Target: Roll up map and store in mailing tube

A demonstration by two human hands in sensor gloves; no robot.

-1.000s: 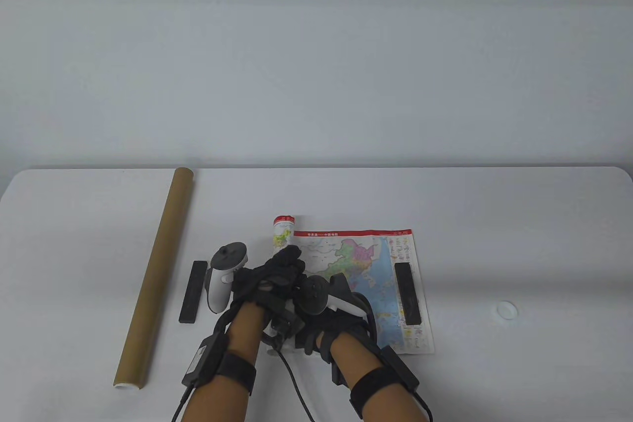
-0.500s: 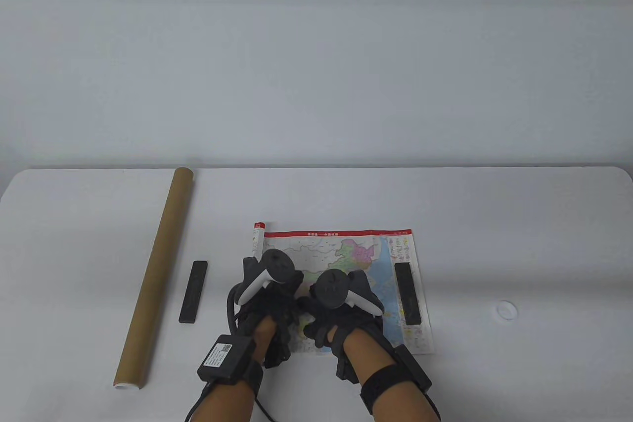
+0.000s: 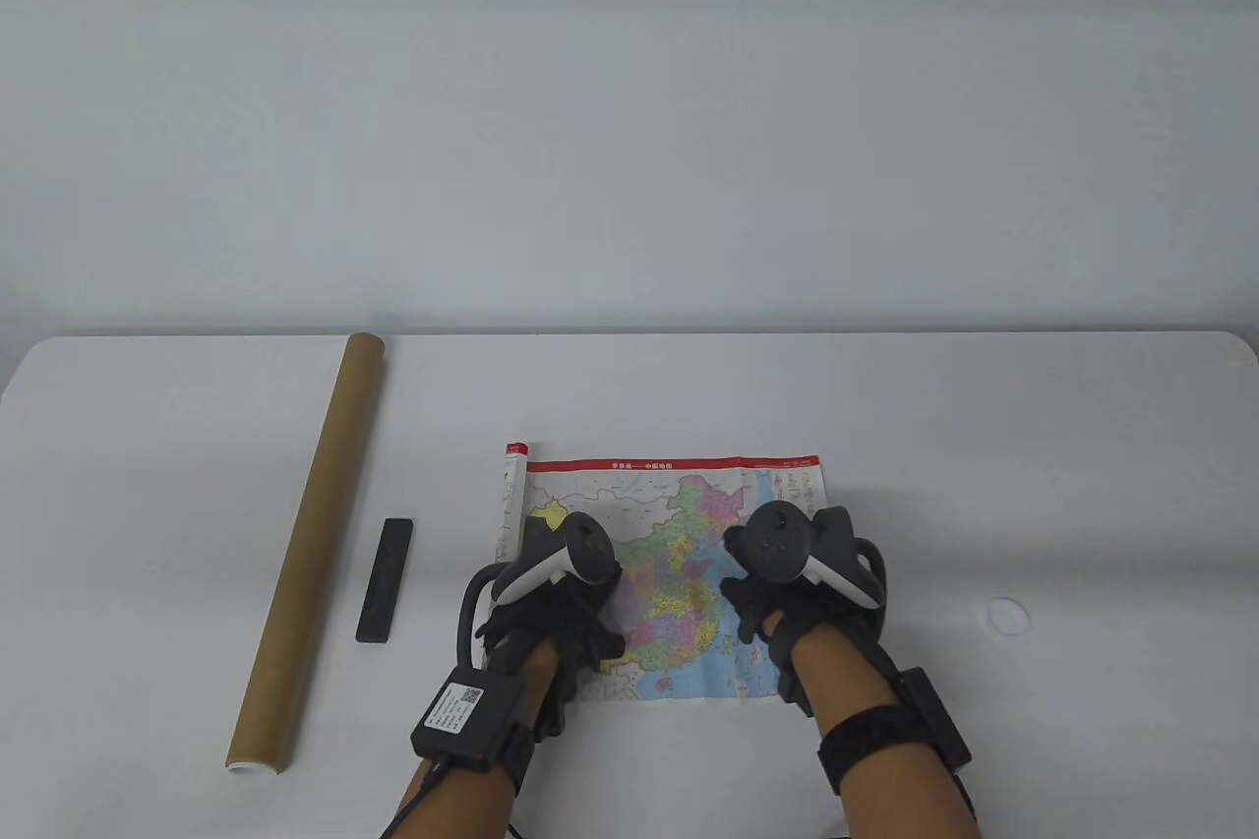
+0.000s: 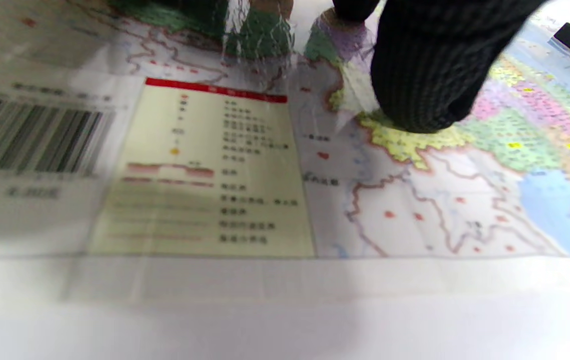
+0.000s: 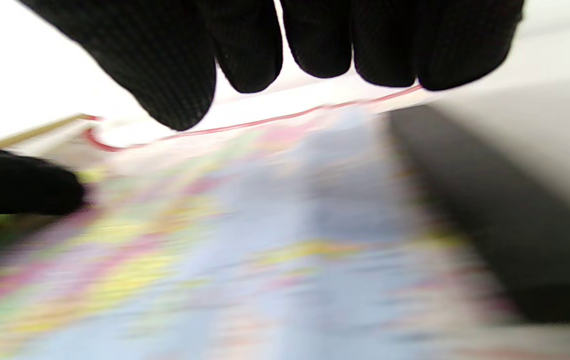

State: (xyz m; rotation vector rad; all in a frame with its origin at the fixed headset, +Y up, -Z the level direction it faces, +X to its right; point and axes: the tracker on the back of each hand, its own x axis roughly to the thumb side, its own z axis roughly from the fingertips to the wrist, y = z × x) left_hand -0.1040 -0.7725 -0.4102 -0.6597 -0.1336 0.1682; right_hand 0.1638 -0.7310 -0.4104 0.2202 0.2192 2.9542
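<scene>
The coloured map (image 3: 679, 583) lies spread on the white table, with a narrow curl (image 3: 511, 495) at its left edge. My left hand (image 3: 556, 598) rests on the map's left part; in the left wrist view one fingertip (image 4: 425, 75) presses the paper (image 4: 415, 200). My right hand (image 3: 782, 583) hovers over the map's right part, fingers (image 5: 315, 40) spread above the sheet (image 5: 264, 240) and holding nothing. A black bar weight (image 5: 490, 215) lies on the map beside it, hidden under the hand in the table view. The brown mailing tube (image 3: 305, 554) lies at the left.
A second black bar (image 3: 384, 580) lies between the tube and the map. A white round cap (image 3: 1008, 616) lies to the right of the map. The table's front edge (image 3: 128, 780) is close below the map.
The roll at the map's left side has opened out leftward, and the map now lies nearly flat. My right hand has moved right, over the bar on the map's right edge.
</scene>
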